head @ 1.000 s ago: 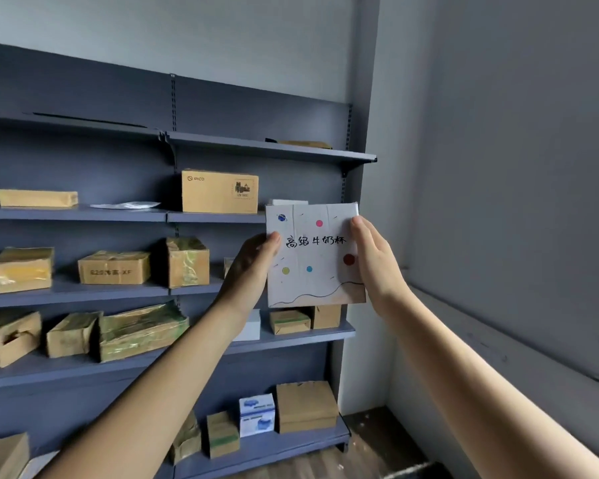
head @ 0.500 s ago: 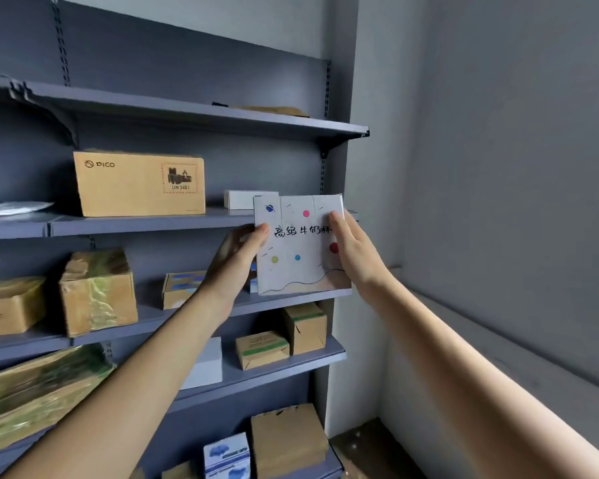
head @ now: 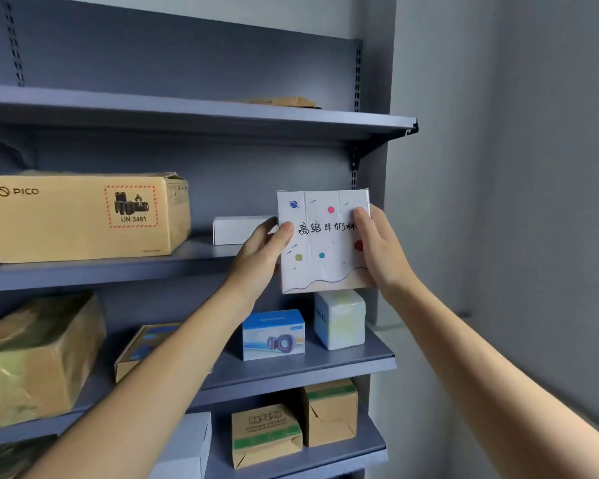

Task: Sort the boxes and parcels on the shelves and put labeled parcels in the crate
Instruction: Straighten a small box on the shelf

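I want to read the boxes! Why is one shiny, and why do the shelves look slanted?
Head view: tape on the wrapped parcel catches light as pale glare; head view: the wide lens makes the top shelf slant; head view: writing on the white box is sharp, print on the small brown box is fuzzy.

**Grey Shelving: Load by Level**

Top shelf [head: 187,112]: one flat brown parcel [head: 281,101] near the right end.
Second shelf [head: 118,271]: PICO carton [head: 83,219], with a low white box [head: 236,229] near its right side.
Third shelf [head: 291,371]: taped brown parcel [head: 38,357], tilted carton [head: 135,350], blue-and-white box [head: 273,335], white wrapped box [head: 339,319].
Fourth shelf [head: 308,458]: plain white box [head: 194,451], and a green-banded carton [head: 267,433] beside a taller carton [head: 331,413].
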The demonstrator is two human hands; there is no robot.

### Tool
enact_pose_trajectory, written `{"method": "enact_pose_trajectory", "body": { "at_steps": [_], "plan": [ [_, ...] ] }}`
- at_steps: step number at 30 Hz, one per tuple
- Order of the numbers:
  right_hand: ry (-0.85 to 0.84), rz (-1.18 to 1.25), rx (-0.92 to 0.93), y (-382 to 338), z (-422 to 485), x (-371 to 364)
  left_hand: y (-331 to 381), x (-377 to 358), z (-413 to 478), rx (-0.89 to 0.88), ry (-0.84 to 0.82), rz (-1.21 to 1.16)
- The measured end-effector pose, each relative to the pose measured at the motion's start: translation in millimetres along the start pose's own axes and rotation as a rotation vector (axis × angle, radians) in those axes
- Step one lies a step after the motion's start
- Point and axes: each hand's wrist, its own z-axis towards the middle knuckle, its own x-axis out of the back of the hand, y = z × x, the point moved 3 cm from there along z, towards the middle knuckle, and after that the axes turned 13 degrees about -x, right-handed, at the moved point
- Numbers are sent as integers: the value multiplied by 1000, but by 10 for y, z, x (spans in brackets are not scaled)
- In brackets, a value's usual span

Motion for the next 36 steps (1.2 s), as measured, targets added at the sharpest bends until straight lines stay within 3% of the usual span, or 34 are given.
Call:
{"method": "enact_pose_trajectory", "body": {
  "at_steps": [12, 25, 31, 36],
  "plan": [
    [105, -68, -32, 635, 1425, -44, -816, -313, 1129, -20, -110, 142],
    [209, -185, -24, 997, 2295, -293, -1552, -313, 2103, -38, -255, 224],
    [137, -162, 22, 1014, 2646, -331, -1651, -348, 2350, -24, -214, 320],
    [-98, -140, 82, 1061, 2866, -302, -1635, -360, 2667, 23, -179, 310]
  ]
}}
